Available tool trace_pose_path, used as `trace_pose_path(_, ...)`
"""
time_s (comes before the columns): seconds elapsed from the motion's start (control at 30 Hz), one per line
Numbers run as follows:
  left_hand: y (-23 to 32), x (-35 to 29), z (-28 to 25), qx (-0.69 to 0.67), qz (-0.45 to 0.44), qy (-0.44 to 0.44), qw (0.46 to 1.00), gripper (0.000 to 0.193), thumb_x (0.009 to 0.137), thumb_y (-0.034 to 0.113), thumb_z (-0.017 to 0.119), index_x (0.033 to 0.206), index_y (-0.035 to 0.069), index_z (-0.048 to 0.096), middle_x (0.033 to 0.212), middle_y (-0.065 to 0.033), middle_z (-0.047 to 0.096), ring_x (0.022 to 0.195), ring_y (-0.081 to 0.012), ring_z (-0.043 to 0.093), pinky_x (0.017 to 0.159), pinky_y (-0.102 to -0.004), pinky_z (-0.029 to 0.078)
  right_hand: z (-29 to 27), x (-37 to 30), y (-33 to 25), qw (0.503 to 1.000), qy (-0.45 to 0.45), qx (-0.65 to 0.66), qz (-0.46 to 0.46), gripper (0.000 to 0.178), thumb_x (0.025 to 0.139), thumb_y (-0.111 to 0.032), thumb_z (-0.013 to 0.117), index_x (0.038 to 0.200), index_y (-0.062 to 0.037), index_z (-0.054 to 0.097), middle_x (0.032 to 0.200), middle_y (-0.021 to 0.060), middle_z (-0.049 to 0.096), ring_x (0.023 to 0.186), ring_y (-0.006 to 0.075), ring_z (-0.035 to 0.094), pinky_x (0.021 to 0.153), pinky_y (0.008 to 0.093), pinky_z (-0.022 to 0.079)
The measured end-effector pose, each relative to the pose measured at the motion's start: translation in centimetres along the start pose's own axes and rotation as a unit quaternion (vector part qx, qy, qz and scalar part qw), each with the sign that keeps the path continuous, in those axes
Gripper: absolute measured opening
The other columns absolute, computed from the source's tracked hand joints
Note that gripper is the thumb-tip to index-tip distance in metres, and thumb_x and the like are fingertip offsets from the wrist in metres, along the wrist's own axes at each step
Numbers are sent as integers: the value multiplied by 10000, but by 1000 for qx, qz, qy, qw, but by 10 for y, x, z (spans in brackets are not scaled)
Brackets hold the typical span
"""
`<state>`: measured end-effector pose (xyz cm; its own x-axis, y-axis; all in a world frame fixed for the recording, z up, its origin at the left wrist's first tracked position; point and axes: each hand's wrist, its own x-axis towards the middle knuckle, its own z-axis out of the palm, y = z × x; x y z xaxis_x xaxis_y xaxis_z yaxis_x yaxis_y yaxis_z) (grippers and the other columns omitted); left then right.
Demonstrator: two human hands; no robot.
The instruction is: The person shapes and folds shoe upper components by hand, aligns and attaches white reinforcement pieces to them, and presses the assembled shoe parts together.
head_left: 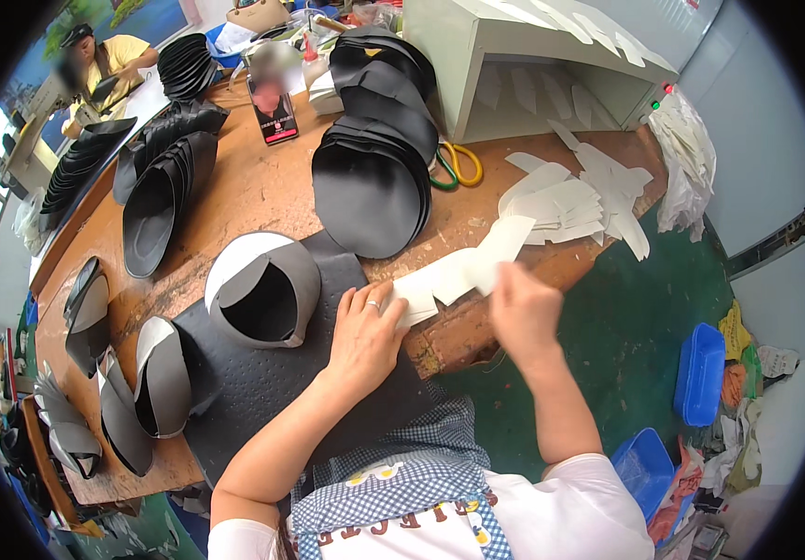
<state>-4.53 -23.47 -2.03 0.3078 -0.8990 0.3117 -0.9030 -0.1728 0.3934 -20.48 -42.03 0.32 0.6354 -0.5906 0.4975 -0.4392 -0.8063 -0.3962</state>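
Observation:
My left hand [362, 334] lies on the left end of a row of white, flat cut pieces [454, 277] at the table's front edge, its fingers stretched out over them. At the other end of this row is my right hand [525, 313], blurred. Its fingers are curled closed at the edge of a white piece, and the fingertips are partly hidden. Left of my left hand, a grey and white curved shoe upper [304, 277] with a dark opening rests on a black perforated mat [234, 392].
Stacked black pieces [371, 191], green-and-yellow-handled scissors [456, 168] and loose white pieces [556, 201] lie beyond my hands. More grey uppers [160, 378] stand at left. A grey cabinet [458, 70] is at the back, blue bins [701, 373] at right. Another person [108, 70] sits far left.

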Motion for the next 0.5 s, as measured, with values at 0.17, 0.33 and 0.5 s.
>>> trace_pose_path(0.17,-1,5,1,5,-1,4,1000,365,812,101,763,1151,52,638,1295,-195,590,1234,-398,536,1090,-525,382,-73,54,49,950,264,53,161,181,1063,-92,512,1068,16,658,733,74,663,583,135,662,539,312,502)
trace_pose_path(0.33,-8,14,-11,-220,-108,146,958,402,838,120,778,1181,9,600,1266,-220,584,1179,-379,579,1088,-436,409,-26,133,115,913,250,312,81,211,1078,-107,495,1154,21,644,907,115,751,836,178,760,666,275,569)
trace_pose_path(0.5,-24,19,4,-146,-120,141,972,159,892,106,729,1003,9,668,1114,-131,657,1068,-337,603,945,-420,450,69,219,145,938,230,260,-5,177,1043,-140,577,1084,1,676,977,144,774,859,209,756,747,311,564)
